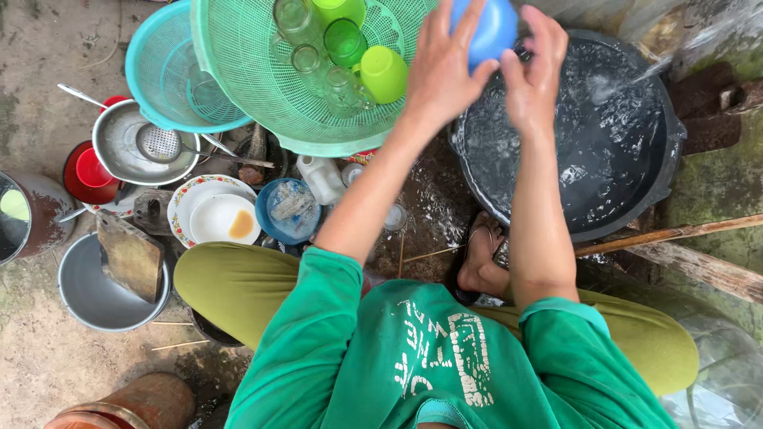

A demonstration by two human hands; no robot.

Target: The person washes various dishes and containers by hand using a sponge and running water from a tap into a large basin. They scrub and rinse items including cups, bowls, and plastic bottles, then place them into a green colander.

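Both hands hold a blue bowl (486, 28) over the near edge of a black tub (636, 199) of water: the left hand (439, 67) wraps its fingers (469, 20) over the bowl's top and side, and the right hand (531, 75) closes on its other side. Just left of the bowl a green basket (246, 71) holds glasses (298, 24) and green cups (383, 73). Plates (211, 210) and pots (119, 143) lie on the ground further left.
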